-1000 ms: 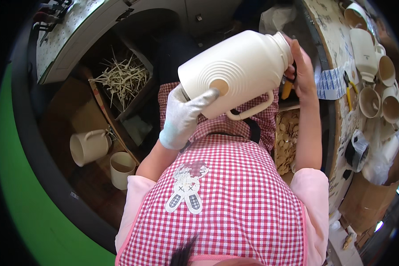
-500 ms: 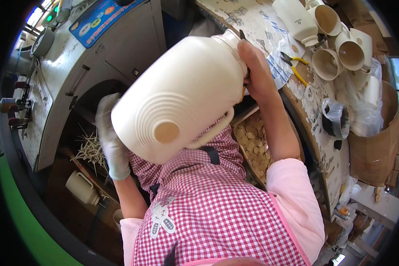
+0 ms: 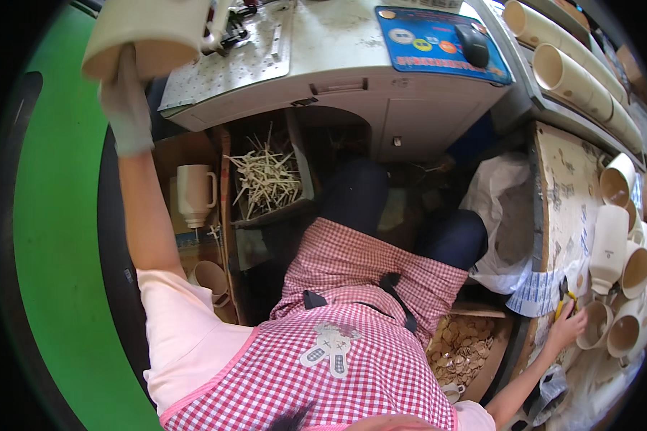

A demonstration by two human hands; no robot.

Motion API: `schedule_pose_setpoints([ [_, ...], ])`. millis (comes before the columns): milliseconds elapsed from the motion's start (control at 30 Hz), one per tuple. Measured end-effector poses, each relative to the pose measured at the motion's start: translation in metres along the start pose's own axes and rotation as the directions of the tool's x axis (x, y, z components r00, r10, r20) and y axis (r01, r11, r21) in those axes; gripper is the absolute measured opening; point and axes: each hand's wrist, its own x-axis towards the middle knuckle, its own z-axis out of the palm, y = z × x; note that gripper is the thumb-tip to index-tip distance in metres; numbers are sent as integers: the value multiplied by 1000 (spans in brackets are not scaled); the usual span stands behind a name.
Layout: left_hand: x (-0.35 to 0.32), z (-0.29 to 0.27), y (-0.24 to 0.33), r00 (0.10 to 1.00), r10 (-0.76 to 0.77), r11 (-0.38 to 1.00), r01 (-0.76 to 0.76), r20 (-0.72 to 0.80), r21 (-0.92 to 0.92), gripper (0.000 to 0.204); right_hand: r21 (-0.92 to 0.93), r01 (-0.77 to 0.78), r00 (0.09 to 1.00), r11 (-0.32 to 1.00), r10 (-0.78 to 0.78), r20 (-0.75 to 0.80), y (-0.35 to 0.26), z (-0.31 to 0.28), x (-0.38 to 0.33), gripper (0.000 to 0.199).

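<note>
At the upper left, my left hand (image 3: 127,108), in a whitish glove, reaches up into the open wide end of a cream plastic jug shell (image 3: 147,32). It holds the shell up with its handle on the right; the top runs out of view. My bare right hand (image 3: 569,327) is far to the right on the side bench, fingers closed around a small dark piece I cannot make out. Right beside its fingertips lie pliers (image 3: 564,298) with yellow handles.
Several cream jug shells (image 3: 611,248) crowd the right bench; more rest on a rack (image 3: 568,82). Below are a box of thin plastic sprues (image 3: 266,179), a box of round discs (image 3: 464,352) and another jug (image 3: 195,194). A mouse (image 3: 472,44) sits on the white machine table ahead.
The jug shell has gone from in front of me to the upper left in my left hand. My right hand has let go of it and moved right, beside the pliers. My view has turned left.
</note>
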Motion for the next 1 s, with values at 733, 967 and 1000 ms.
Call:
schedule_pose_setpoints([
  [733, 125, 30, -92, 849, -507, 828, 430, 151, 360, 41, 808, 166, 871, 565, -469, 149, -351, -125, -23, 22],
  [967, -14, -90, -76, 989, -69, 994, 57, 132, 93, 33, 905, -38, 864, 424, -441, 243, -346, -136, -75, 28],
  [1000, -47, -118, -85, 972, -216, 942, 183, 89, 279, 37, 888, -134, 856, 441, -399, 327, -344, -137, -83, 28],
])
